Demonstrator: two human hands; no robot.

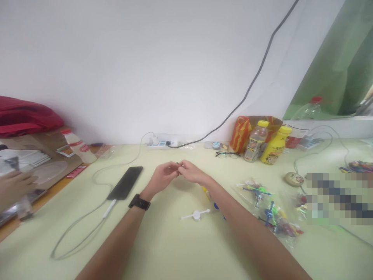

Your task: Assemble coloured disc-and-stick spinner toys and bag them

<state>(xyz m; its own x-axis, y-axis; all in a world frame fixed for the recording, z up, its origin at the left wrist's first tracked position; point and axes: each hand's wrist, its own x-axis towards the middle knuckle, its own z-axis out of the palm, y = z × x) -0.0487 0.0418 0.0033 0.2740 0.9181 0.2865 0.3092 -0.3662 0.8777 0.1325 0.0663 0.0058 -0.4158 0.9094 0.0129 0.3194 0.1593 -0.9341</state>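
My left hand (163, 177) and my right hand (192, 172) meet above the middle of the table (163, 249), fingertips touching. Both are closed in a pinch around something small and dark, mostly hidden by the fingers. A black watch is on my left wrist. Below the hands lies a white plastic arrow piece (196, 215) with a round centre. A yellow piece (206, 193) and a blue piece (216, 206) lie partly behind my right forearm. To the right are clear bags of colourful plastic arrow pieces (269, 214).
A black phone (126, 183) on a white cable lies left. At the back stand a power strip (161, 144), glasses (227, 154), a clear bottle (256, 142) and a yellow bottle (275, 147). Another person's hand (14, 190) is at far left, near a cardboard box (48, 142).
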